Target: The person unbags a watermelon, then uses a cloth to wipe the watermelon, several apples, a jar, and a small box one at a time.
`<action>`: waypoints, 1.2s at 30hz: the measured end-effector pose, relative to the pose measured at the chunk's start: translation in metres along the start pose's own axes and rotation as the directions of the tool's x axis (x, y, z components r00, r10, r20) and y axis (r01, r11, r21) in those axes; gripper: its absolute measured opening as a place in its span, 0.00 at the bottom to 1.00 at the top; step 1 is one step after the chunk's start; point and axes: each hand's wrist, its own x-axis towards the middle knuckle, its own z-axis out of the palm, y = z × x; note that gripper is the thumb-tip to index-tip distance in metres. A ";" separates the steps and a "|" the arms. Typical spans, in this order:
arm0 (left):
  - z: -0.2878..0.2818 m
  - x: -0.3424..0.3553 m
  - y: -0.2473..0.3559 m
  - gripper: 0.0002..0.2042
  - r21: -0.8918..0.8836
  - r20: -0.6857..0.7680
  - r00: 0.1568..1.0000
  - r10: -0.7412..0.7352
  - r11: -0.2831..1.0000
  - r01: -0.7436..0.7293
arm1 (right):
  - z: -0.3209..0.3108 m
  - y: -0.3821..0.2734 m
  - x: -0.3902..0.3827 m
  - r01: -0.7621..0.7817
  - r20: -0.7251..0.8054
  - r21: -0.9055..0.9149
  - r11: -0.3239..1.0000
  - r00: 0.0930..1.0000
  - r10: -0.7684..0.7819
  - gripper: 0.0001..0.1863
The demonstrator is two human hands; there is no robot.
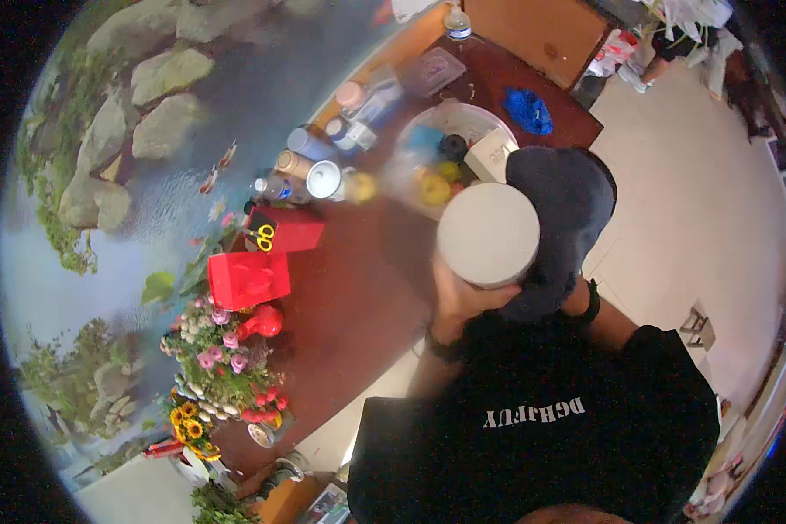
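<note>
My left hand [456,301] is closed round the lower side of a round white thing [487,234] with a flat, pale top, like a canister or lid. Right beside it is a dark navy soft item [572,196] that looks like a cloth cap. My right hand [576,299] is at the lower right edge of this dark item, and its fingers are hidden behind it. Just beyond both things is a pale basin [408,131] with yellow-green fruit [434,188] in it. A white box [491,157] with dark print leans at the basin's right side.
The dark red table [349,323] runs along a painted wall. Cups and bottles [325,179] line its wall side. Nearer are red boxes [249,278], yellow-handled scissors [264,236] and flowers [223,349]. A crumpled blue plastic bag [528,111] lies at the far right.
</note>
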 end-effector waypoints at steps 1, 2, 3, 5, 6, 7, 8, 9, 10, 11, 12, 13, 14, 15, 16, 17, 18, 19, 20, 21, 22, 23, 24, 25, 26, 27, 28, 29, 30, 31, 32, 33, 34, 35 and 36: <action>-0.001 0.004 0.000 0.48 -0.004 0.022 1.000 -0.002 1.000 0.002 | -0.006 -0.002 0.003 0.026 0.005 -0.025 0.999 1.000 -0.026 0.27; -0.004 0.009 0.001 0.48 0.097 0.124 0.991 0.045 0.994 -0.057 | -0.011 -0.003 0.006 0.046 0.015 -0.040 0.998 0.999 -0.045 0.28; -0.007 0.013 0.001 0.49 0.188 0.230 0.970 0.083 0.974 -0.128 | -0.018 -0.003 0.010 0.075 0.043 -0.048 0.996 0.996 -0.073 0.28; -0.015 0.019 -0.002 0.48 0.224 0.354 0.932 0.077 0.961 -0.164 | -0.031 -0.002 0.016 0.132 0.132 -0.020 0.991 0.983 -0.128 0.28; -0.018 0.020 -0.005 0.48 0.241 0.412 0.908 0.071 0.953 -0.184 | -0.036 -0.001 0.018 0.153 0.178 0.014 0.988 0.972 -0.153 0.28; -0.020 0.021 -0.007 0.48 0.253 0.471 0.880 0.066 0.945 -0.206 | -0.042 -0.004 0.018 0.144 0.219 0.075 0.987 0.963 -0.157 0.28; -0.022 0.020 -0.009 0.47 0.263 0.479 0.878 -0.019 0.957 -0.123 | -0.046 -0.006 0.019 0.126 0.246 0.137 0.982 0.956 -0.157 0.28; -0.023 0.020 -0.013 0.45 0.276 0.484 0.869 -0.105 0.960 -0.039 | -0.047 -0.008 0.017 0.092 0.256 0.188 0.978 0.957 -0.139 0.28; -0.022 0.020 -0.018 0.44 0.282 0.492 0.859 -0.145 0.960 0.001 | -0.048 -0.010 0.015 0.058 0.266 0.237 0.970 0.956 -0.122 0.29; -0.022 0.020 -0.024 0.44 0.289 0.498 0.848 -0.185 0.956 0.039 | -0.042 -0.003 0.007 -0.011 0.244 0.297 0.955 0.967 -0.065 0.31; -0.016 0.018 -0.034 0.43 0.221 0.419 0.891 -0.176 0.971 0.088 | -0.036 0.002 0.001 -0.044 0.233 0.324 0.945 0.972 -0.035 0.32; -0.010 0.014 -0.045 0.42 0.149 0.330 0.928 -0.174 0.980 0.131 | -0.028 0.008 -0.004 -0.075 0.225 0.355 0.932 0.974 -0.007 0.33; -0.003 0.012 -0.054 0.42 0.073 0.235 0.956 -0.177 0.984 0.164 | -0.018 0.010 -0.004 -0.149 0.135 0.421 0.895 0.986 0.100 0.35; 0.002 0.009 -0.061 0.41 -0.006 0.137 0.973 -0.186 0.982 0.188 | -0.011 0.011 -0.005 -0.181 0.094 0.456 0.871 0.983 0.155 0.36; 0.006 0.012 -0.059 0.41 -0.049 0.094 0.976 -0.196 0.978 0.202 | -0.005 0.014 -0.007 -0.211 0.048 0.489 0.847 0.975 0.215 0.37; 0.009 0.014 -0.057 0.40 -0.093 0.052 0.977 -0.207 0.973 0.211 | -0.001 0.016 -0.009 -0.269 0.044 0.776 0.571 0.925 0.376 0.38; 0.010 0.016 -0.052 0.40 0.262 0.088 0.996 -0.034 0.965 0.010 | 0.001 0.020 -0.011 -0.239 0.102 0.948 0.208 0.851 0.515 0.38; 0.010 0.015 -0.049 0.40 0.430 0.128 0.991 0.037 0.898 -0.089 | 0.003 0.026 -0.016 -0.241 0.105 0.949 0.203 0.850 0.516 0.38; 0.011 0.016 -0.046 0.40 0.577 0.171 0.979 0.111 0.794 -0.191 | 0.000 0.031 -0.020 -0.290 0.044 0.758 0.584 0.917 0.397 0.36; 0.013 0.014 -0.048 0.39 0.436 0.111 0.991 0.076 0.892 -0.117 | -0.004 0.036 -0.024 -0.285 0.044 0.610 0.739 0.944 0.328 0.36; 0.012 0.014 -0.042 0.38 0.365 0.075 0.996 0.053 0.928 -0.077 | -0.007 0.033 -0.020 -0.251 0.051 0.444 0.860 0.966 0.255 0.35; 0.009 0.014 -0.038 0.38 0.293 0.032 0.999 0.027 0.955 -0.036 | -0.023 0.016 0.002 -0.115 0.114 0.061 0.992 0.988 0.107 0.34; 0.012 0.019 -0.018 0.37 0.492 0.162 0.976 0.143 0.846 -0.206 | -0.032 0.008 0.014 0.082 0.223 -0.322 0.943 0.975 -0.009 0.33; 0.016 0.023 -0.002 0.36 0.632 0.320 0.921 0.225 0.674 -0.384 | -0.036 0.007 0.015 0.082 0.223 -0.321 0.943 0.975 -0.009 0.33; 0.016 0.022 -0.013 0.36 0.641 0.308 0.924 0.226 0.668 -0.378 | -0.038 0.007 0.014 0.098 0.213 -0.371 0.924 0.977 -0.018 0.30; 0.017 0.019 -0.035 0.36 0.480 0.209 0.971 0.118 0.853 -0.207 | -0.038 0.008 0.014 0.112 0.203 -0.418 0.901 0.979 -0.028 0.28; 0.018 0.020 -0.041 0.36 0.384 0.170 0.984 0.052 0.916 -0.115 | -0.034 0.008 0.012 0.045 0.134 -0.405 0.913 0.991 0.010 0.26; 0.020 0.020 -0.047 0.36 0.279 0.127 0.992 -0.014 0.960 -0.022 | -0.030 0.006 0.012 0.052 0.139 -0.393 0.918 0.990 0.004 0.26; 0.018 0.020 -0.050 0.35 0.378 0.118 0.993 0.004 0.925 -0.048 | -0.028 0.002 0.013 0.021 0.069 -0.379 0.925 0.998 0.006 0.25; 0.020 0.023 -0.050 0.35 0.463 0.120 0.993 0.020 0.883 -0.074 | -0.032 0.012 -0.001 0.003 0.034 -0.379 0.925 0.999 0.011 0.25; 0.022 0.029 -0.047 0.35 0.464 0.120 0.993 0.020 0.883 -0.074 | -0.037 0.022 -0.016 -0.016 -0.005 -0.375 0.927 1.000 0.015 0.25; 0.024 0.038 -0.042 0.35 0.517 0.151 0.987 0.053 0.847 -0.124 | -0.055 0.068 -0.068 -0.115 0.038 -0.236 0.965 0.991 0.128 0.23; 0.025 0.047 -0.042 0.34 0.572 0.179 0.981 0.080 0.803 -0.170 | -0.059 0.080 -0.083 -0.207 -0.055 -0.150 0.967 0.978 0.201 0.23; 0.022 0.057 -0.048 0.34 0.578 0.172 0.982 0.082 0.799 -0.168 | -0.059 0.085 -0.089 -0.303 -0.156 -0.023 0.953 0.942 0.296 0.24; 0.016 0.069 -0.063 0.35 0.523 0.031 0.994 0.109 0.845 -0.109 | -0.057 0.091 -0.094 -0.382 -0.284 0.224 0.897 0.855 0.435 0.24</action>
